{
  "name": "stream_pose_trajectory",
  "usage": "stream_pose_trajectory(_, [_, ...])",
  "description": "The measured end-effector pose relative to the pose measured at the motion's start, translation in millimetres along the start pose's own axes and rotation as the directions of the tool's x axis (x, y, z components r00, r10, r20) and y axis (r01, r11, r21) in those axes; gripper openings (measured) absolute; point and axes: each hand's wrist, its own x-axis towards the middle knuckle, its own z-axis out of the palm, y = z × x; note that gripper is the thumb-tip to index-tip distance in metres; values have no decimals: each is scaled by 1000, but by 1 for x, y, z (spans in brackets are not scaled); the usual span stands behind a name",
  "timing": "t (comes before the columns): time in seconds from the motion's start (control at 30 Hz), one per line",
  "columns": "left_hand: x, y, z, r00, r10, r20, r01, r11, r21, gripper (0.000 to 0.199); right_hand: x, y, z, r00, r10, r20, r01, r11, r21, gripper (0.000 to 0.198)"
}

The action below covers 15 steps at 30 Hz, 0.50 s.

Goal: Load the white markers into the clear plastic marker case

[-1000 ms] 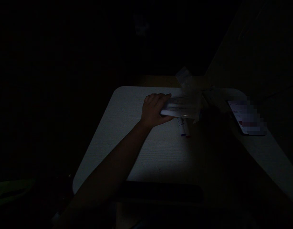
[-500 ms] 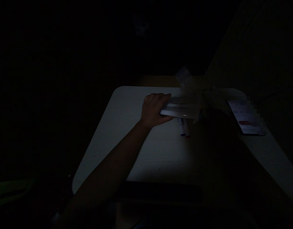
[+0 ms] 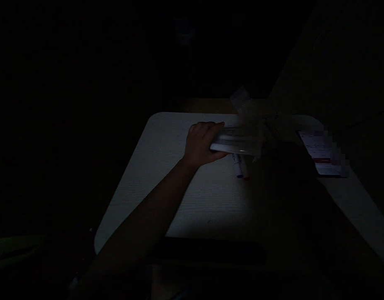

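My left hand (image 3: 201,143) is wrapped round the left end of a clear plastic case (image 3: 238,139), with the thumb along its near side and the fingers over the far side. Whitish contents show faintly inside the case. From its far side a transparent flap or piece of film (image 3: 241,100) sticks up. My right hand (image 3: 282,156) is in deep shadow by the case's right end; its fingers cannot be made out. Just below the case lie two markers, a white one with a blue end (image 3: 237,166) and one with a red end (image 3: 245,173), their upper parts hidden.
The room is very dark. A pale wood-grain table (image 3: 142,179) with rounded corners carries everything. On its right side lies a lit phone (image 3: 323,160), partly pixelated. A dark strip (image 3: 210,251) runs along the near edge. Something green (image 3: 17,248) shows at lower left.
The phone's screen content has shifted, and the dark shape of my right hand has moved slightly. My left hand and the case stay in place.
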Motion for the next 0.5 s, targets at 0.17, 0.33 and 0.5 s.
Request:
stream_pose_trajectory(0.17, [0,0,0,999,-28,43,28,1000,0,82,0,0,-9,996,-9,-87,9,1000,-1,40])
stream_pose_trajectory(0.33, [0,0,0,999,-29,33,29,1000,13,81,-4,2,-17,984,-7,-176,45,977,210,47])
stream_pose_trajectory(0.5, [0,0,0,998,-37,47,37,999,-5,83,-6,8,-12,920,27,-391,145,902,406,46])
